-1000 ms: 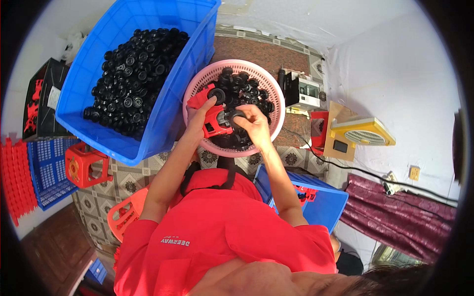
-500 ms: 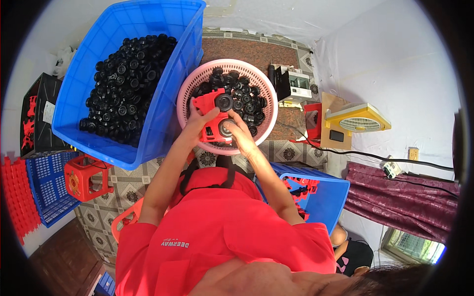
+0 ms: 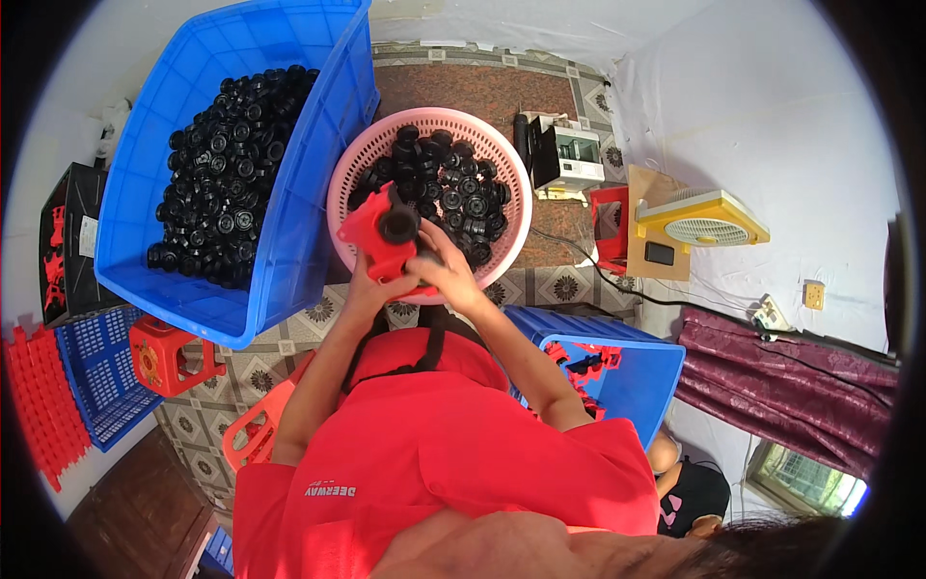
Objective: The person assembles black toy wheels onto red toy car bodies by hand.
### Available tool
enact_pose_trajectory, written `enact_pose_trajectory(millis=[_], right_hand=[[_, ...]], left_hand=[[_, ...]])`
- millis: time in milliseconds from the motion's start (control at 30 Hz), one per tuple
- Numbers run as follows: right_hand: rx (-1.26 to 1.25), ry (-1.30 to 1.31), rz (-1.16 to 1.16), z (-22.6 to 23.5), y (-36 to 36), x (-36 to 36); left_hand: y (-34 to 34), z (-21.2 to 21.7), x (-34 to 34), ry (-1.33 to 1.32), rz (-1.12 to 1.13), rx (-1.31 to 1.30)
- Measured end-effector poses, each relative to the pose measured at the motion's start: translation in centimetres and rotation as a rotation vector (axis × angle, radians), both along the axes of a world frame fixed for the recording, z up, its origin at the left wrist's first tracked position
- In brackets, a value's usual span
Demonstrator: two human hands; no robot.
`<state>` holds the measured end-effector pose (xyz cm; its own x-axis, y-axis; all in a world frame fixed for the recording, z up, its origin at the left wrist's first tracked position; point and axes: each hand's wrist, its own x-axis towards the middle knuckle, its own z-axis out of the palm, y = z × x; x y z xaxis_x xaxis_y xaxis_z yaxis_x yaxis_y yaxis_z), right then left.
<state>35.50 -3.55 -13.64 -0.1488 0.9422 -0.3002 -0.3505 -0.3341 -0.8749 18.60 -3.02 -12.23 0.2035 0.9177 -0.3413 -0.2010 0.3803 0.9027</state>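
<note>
A: A red plastic part (image 3: 379, 237) is being held up over the near rim of the pink basket (image 3: 349, 164), with a black wheel (image 3: 398, 225) seated on its upper end.

B: Confirmed. The part is gripped from below and from the left by the left hand (image 3: 362, 289), fingers wrapped around its lower body. The right hand (image 3: 446, 272) is pressed in from the right, fingers curled against the part just beneath the wheel.

A: So the part is caught between both hands, touching each, above the basket's front edge?

B: Yes. How firmly the right fingertips are closed cannot be told; they are partly hidden behind the part.

A: The basket itself is seen filled with loose black wheels (image 3: 453, 183), piled behind the held part.

B: To the left of the basket, touching its rim, a large blue bin (image 3: 294, 232) is noted, holding many more black wheels. A small red stool (image 3: 169, 355) is placed below that bin, left of the basket.

A: To the right of the basket and nearer the person, a blue crate (image 3: 632, 372) with red parts inside is seen. A yellow fan (image 3: 702, 220) is set further right of the basket.
</note>
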Motion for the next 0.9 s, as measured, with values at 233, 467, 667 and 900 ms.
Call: enact_pose_trajectory(millis=[233, 467, 667, 900], right_hand=[[1.107, -0.691, 0.53, 9.4, 1.9, 1.7], [0.644, -1.291, 0.294, -8.7, 14.9, 5.9], [0.725, -1.701, 0.3, -15.6, 16.6, 8.5], [0.131, -0.175, 0.058, -1.6, 9.3, 4.5]], left_hand=[[-2.1, 0.4, -4.4, -0.866, -0.157, -0.574], [-1.4, -1.6, -5.7, -0.852, -0.19, -0.237], [0.2, -3.4, -4.9, -0.701, 0.089, -0.12], [2.2, -1.2, -2.4, -0.387, 0.316, -0.161]])
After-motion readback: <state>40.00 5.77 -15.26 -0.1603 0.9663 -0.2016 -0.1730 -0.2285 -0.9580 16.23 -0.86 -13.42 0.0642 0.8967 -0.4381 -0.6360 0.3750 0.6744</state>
